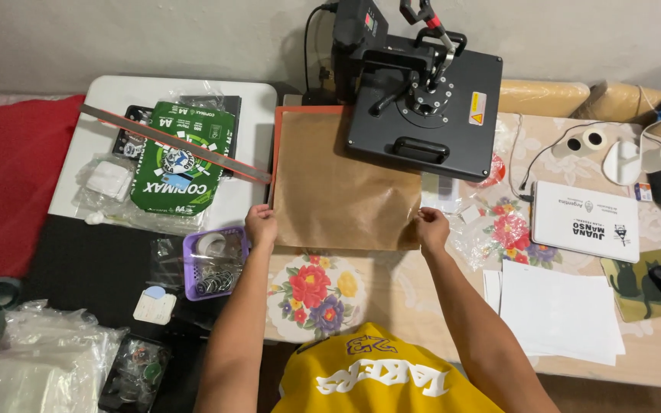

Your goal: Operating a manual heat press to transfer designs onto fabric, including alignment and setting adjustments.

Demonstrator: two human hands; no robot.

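Both hands, L (261, 226) & R (431, 229), pinching brown paper sheet (338, 183) at near corners, laid on press bed (275, 153), top plate (424, 103) swung aside, not pressed yet.

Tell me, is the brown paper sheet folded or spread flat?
Spread flat. The brown paper sheet lies smooth over the press bed, left hand and right hand holding its near corners.

Left hand (261, 226) and right hand (431, 229) pinch brown paper (338, 183) — near corners.
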